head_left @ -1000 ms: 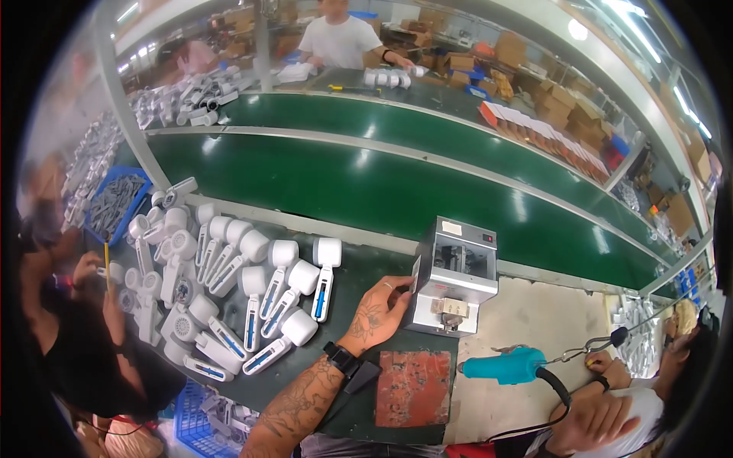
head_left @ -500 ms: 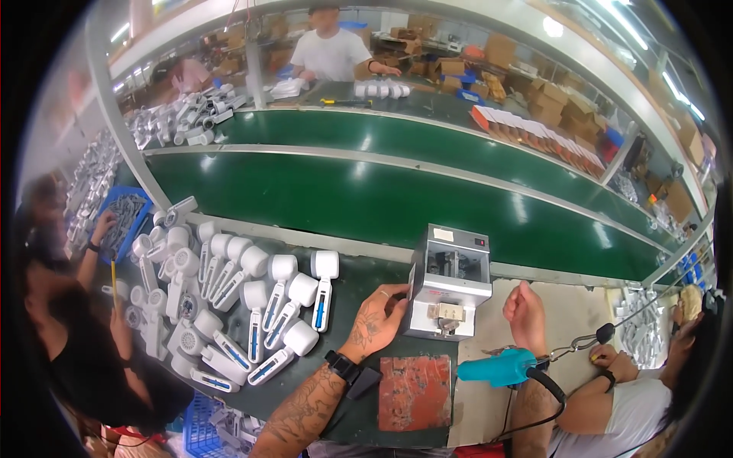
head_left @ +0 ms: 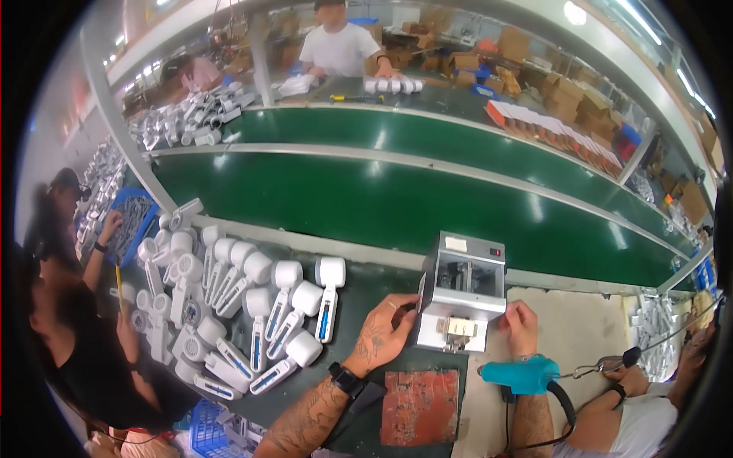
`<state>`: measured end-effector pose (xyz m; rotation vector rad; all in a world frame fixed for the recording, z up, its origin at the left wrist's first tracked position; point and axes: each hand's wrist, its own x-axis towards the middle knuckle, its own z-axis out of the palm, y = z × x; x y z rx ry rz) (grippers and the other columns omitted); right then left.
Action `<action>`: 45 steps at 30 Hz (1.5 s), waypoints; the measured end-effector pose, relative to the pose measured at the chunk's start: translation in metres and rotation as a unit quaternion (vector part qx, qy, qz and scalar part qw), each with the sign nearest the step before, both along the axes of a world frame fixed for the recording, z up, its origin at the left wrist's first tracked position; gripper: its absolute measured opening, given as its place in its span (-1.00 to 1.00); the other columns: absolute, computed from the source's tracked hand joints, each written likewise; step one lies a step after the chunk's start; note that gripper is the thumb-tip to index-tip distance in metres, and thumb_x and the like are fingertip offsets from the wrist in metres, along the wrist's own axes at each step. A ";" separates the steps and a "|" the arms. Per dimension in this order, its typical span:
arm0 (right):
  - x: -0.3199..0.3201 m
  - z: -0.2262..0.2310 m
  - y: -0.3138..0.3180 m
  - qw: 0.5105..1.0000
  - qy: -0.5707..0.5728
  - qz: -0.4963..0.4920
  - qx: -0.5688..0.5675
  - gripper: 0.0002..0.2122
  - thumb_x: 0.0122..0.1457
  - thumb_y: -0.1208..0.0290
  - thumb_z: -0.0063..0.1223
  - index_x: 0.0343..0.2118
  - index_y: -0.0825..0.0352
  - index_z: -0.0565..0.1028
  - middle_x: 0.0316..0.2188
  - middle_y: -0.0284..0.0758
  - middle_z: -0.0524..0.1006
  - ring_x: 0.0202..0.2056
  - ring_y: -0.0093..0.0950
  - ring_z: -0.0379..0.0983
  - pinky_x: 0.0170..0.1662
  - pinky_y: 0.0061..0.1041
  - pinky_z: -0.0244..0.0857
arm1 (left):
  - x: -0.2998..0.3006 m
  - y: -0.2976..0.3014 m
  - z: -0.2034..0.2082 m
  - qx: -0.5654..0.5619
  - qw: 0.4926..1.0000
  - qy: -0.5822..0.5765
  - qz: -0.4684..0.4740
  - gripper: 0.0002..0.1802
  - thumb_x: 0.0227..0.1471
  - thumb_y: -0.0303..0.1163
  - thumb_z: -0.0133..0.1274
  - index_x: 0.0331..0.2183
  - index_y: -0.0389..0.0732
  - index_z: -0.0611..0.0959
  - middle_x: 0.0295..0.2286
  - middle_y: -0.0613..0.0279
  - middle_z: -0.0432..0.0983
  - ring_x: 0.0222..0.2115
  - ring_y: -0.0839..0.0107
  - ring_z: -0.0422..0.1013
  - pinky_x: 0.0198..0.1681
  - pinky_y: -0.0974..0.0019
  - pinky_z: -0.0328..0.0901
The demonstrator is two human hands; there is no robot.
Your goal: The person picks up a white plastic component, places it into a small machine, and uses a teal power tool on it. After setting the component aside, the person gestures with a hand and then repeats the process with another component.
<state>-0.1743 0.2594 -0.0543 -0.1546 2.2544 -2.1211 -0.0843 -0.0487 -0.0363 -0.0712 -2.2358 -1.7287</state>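
A small grey metal screw feeder [head_left: 462, 290] with a clear window stands at the bench's right half. My left hand [head_left: 379, 328] is curled against its left side, thumb and fingers at the casing; some fingertips are hidden. Close by the feeder's lower right edge is my right hand [head_left: 521, 324], fingers bent in and pressed together. Whether it touches the casing or pinches something small cannot be made out. A teal electric screwdriver [head_left: 519, 374] hangs from a hook and cable over my right forearm. Nearer to me lies a worn red-brown mat [head_left: 420, 408].
Many white showerhead-shaped parts [head_left: 328, 301], some with blue strips, crowd the bench at left. Beyond runs a green conveyor [head_left: 343, 198] with metal rails. Co-workers sit at left and right; another person [head_left: 336, 49] stands across. A blue basket [head_left: 210, 431] stands low at left.
My right hand has moved left, closer to the feeder's right side, its loose fist turning into pressed fingers. My left hand stays at the casing. The whole view has shifted slightly.
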 end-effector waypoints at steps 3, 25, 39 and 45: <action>0.001 -0.002 0.004 1.000 -0.006 0.003 0.019 -0.75 0.35 0.28 0.10 -0.40 0.35 0.50 -0.58 -0.42 0.48 -0.53 -0.64 0.35 -0.43 -0.61 0.22 | -0.002 0.003 0.001 -0.001 1.000 -0.003 -0.005 -0.69 0.22 -0.48 0.08 0.01 -0.24 0.60 -0.17 0.11 0.56 -0.33 0.37 0.52 -0.21 0.34 0.42; 0.007 0.008 -0.004 1.000 0.025 0.004 -0.018 -0.87 0.37 0.50 -0.09 -0.23 0.37 0.51 -0.42 -0.38 0.53 -0.45 -0.63 0.36 -0.36 -0.63 0.26 | 0.002 0.001 0.006 0.006 0.999 -0.031 -0.007 -0.73 0.21 -0.52 0.06 -0.03 -0.27 0.59 -0.21 0.10 0.56 -0.25 0.34 0.55 -0.15 0.29 0.44; 0.004 0.006 0.001 1.000 0.012 0.019 0.002 -0.87 0.34 0.55 -0.08 -0.20 0.37 0.54 -0.41 -0.39 0.56 -0.44 -0.65 0.39 -0.35 -0.65 0.28 | 0.000 0.002 0.003 -0.002 0.999 -0.031 -0.007 -0.72 0.20 -0.51 0.07 -0.04 -0.29 0.59 -0.20 0.09 0.57 -0.27 0.32 0.56 -0.16 0.29 0.45; 0.002 -0.001 0.001 1.000 0.010 0.019 -0.007 -0.86 0.34 0.54 -0.07 -0.20 0.37 0.56 -0.44 -0.39 0.56 -0.46 -0.64 0.40 -0.37 -0.64 0.29 | 0.004 0.003 0.010 -0.002 1.000 -0.020 0.000 -0.73 0.20 -0.52 0.07 -0.05 -0.30 0.60 -0.22 0.07 0.58 -0.29 0.29 0.57 -0.20 0.28 0.45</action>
